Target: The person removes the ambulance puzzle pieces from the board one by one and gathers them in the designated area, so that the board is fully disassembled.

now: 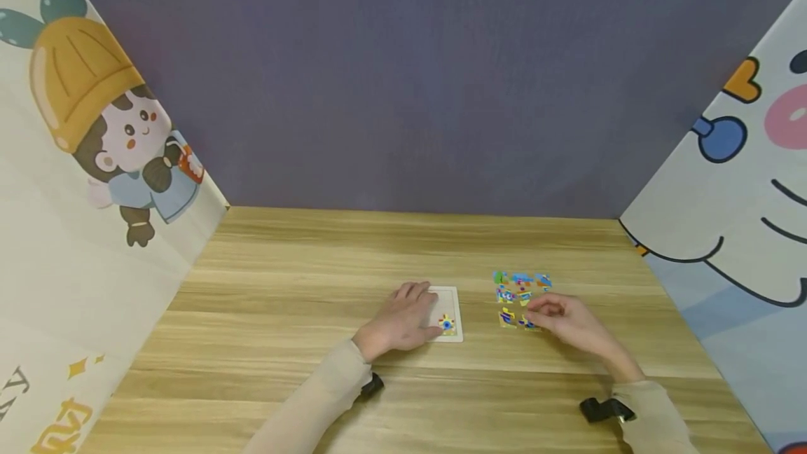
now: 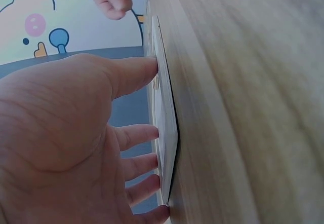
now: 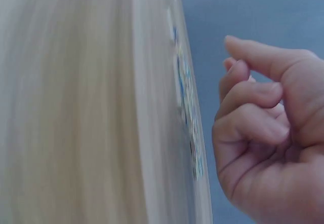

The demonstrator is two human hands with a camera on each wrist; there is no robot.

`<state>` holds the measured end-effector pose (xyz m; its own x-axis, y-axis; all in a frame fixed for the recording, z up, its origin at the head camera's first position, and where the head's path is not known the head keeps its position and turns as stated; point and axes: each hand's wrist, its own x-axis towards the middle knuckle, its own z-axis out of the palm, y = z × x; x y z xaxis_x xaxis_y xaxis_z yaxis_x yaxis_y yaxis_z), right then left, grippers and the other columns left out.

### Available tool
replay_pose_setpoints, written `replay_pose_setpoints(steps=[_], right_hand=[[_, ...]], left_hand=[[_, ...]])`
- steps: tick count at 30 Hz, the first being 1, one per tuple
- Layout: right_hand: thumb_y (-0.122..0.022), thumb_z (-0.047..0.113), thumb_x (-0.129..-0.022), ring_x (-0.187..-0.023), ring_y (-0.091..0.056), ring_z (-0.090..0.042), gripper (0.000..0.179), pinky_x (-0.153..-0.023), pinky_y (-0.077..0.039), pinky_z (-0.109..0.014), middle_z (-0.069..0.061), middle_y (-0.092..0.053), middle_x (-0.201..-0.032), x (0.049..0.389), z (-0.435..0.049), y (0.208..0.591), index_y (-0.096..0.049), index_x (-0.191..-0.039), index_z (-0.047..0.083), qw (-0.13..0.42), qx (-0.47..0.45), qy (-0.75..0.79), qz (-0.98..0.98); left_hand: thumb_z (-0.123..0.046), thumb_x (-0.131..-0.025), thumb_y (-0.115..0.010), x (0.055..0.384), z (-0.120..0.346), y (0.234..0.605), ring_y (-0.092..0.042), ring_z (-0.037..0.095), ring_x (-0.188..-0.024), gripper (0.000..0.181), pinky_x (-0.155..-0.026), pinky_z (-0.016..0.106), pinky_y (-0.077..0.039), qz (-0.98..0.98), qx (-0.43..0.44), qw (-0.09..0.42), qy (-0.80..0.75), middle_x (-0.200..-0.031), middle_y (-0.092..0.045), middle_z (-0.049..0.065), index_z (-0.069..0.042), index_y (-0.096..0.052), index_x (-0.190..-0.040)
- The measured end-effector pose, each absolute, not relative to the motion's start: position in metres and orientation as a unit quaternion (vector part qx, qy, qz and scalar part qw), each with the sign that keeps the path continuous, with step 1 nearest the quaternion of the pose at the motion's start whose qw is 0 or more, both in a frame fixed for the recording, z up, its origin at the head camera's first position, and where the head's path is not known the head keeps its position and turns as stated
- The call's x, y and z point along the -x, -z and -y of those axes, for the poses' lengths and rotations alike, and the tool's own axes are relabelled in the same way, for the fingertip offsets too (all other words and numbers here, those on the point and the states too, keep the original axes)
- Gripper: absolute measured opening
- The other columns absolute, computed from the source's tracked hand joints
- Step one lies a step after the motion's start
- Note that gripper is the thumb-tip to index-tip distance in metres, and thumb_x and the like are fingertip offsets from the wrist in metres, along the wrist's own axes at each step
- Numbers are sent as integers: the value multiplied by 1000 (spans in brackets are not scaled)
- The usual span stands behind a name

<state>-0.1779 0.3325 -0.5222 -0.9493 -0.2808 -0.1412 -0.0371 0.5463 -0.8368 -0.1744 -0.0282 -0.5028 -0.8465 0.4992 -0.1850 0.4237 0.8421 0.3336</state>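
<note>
My left hand (image 1: 403, 317) lies over the left part of a white-rimmed puzzle tray (image 1: 460, 310). In the left wrist view, the thumb and extended fingertips (image 2: 144, 133) touch the tray (image 2: 169, 133). A colourful puzzle piece (image 1: 447, 326), yellow with a blue and red figure, sits in the tray's lower right part. Over the near right side of a group of loose puzzle pieces (image 1: 506, 294) hovers my right hand (image 1: 570, 321). Its fingers are curled in the right wrist view, the thumb near the index finger, and nothing shows between them. Parts of the tray and pieces are hidden behind the hands.
The loose pieces lie in rows on the wooden table (image 1: 284, 265), right of the tray. A dark panel (image 1: 410, 90) stands at the back. Printed walls with cartoon figures rise at left (image 1: 63, 230) and right (image 1: 725, 230).
</note>
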Motion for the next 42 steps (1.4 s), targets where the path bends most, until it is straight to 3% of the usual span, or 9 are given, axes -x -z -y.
replay_pose_setpoints(steps=[5, 28, 35, 42], right_hand=[[-77, 26, -99, -53, -42, -4, 35, -47, -37, -22, -6, -67, -85, 179, -320, 517, -71, -122, 0, 155, 99, 507, -842], [-78, 28, -98, -68, -55, -8, 24, -62, -47, -22, -6, -70, -88, 187, -268, 519, -75, -111, 8, 165, 168, 492, -838], [-76, 27, -99, -54, -47, -5, 28, -49, -42, -19, -14, -70, -90, 189, -257, 518, -73, -114, 4, 193, 176, 510, -819], [-77, 21, -99, -60, -54, -7, 21, -52, -48, -21, -10, -72, -89, 188, -243, 520, -74, -111, 4, 191, 203, 504, -817]], left_hand=[[-49, -105, -62, 175, 29, 504, -28, 37, -161, 72, -133, 56, -25, -951, -241, 133, -143, -175, -29, 17, -7, -44, -160], [-50, -104, -62, 174, 30, 504, -29, 36, -161, 73, -133, 57, -25, -949, -244, 131, -151, -174, -30, 16, -7, -44, -161], [-51, -103, -63, 175, 29, 507, -31, 37, -160, 73, -132, 57, -27, -951, -242, 121, -149, -173, -33, 17, -8, -46, -159], [-48, -105, -63, 172, 29, 499, -33, 36, -158, 69, -130, 56, -31, -952, -249, 117, -138, -172, -35, 17, -7, -47, -158]])
